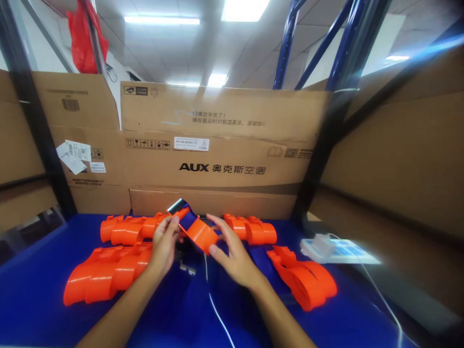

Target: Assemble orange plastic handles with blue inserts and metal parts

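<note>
Held up above the middle of the table is an orange-and-blue tape dispenser (203, 235), tilted, with a dark, shiny strip at its upper left end. My left hand (165, 244) pinches its left side between thumb and fingers. Around its lower right end is my right hand (234, 251), the thumb on the edge and the index finger raised off it; its other fingers are partly hidden. Beneath the hands lies a small metallic piece (187, 268). Rows of orange dispenser bodies stand left, in a front row (105, 273) and a back row (125, 229).
More orange bodies (250, 229) stand behind my right hand, and others (308, 282) lie at the right. A white power strip (337, 250) with a cable is on the blue table (181, 319). A white cord (219, 314) runs toward me. Cardboard (224, 154) walls the back between dark posts.
</note>
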The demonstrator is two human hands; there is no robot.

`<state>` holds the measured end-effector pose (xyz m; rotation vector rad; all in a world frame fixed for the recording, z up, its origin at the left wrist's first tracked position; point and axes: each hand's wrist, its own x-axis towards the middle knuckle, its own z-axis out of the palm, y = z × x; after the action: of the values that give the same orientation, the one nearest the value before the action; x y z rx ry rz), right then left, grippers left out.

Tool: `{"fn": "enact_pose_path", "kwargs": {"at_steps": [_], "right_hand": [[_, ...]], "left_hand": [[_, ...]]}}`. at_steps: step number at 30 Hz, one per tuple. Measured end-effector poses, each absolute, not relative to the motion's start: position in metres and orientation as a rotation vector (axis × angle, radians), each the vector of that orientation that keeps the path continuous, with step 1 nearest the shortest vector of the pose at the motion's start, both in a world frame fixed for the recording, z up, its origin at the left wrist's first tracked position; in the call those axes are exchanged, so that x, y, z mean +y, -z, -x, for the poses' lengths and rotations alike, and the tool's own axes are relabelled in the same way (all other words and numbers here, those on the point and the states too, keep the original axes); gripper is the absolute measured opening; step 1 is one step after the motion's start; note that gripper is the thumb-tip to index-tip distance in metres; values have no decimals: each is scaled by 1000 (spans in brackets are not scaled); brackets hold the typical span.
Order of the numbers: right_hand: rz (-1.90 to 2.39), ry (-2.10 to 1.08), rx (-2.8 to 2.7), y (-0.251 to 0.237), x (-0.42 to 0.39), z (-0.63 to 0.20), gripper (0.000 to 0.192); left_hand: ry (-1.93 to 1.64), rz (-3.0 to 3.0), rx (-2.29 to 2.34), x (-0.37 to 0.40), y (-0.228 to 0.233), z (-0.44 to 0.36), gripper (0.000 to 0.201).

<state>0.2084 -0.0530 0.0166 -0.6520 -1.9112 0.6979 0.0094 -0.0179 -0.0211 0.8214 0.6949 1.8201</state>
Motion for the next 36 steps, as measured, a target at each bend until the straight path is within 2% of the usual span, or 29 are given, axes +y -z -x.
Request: {"fn": "enact_pose_path", "kwargs": {"at_steps": [3,6,13,16,25,36], "right_hand": [[637,-438,-2054,-17,-56,-209,63],[670,-406,-2034,-12,-55,-206,58],[785,-726,-1515,-6,-24,-219,56],[942,-762,-1352,-5,-7,-234,60],[1581,-103,-1649,5,9,-233,62],[1613,126,-1884,13,19,-239,51]], "left_hand": [[-1848,-720,655,-15,20,-8,34],[-1802,-693,642,-14,20,-7,32],[-1529,-765,620,-19,15,-8,44],[-1486,-784,638,-20,16,-8,45],[-1509,-826,627,-25,18,-11,41],[-1483,-858,626,-27,14,-11,39]]}}
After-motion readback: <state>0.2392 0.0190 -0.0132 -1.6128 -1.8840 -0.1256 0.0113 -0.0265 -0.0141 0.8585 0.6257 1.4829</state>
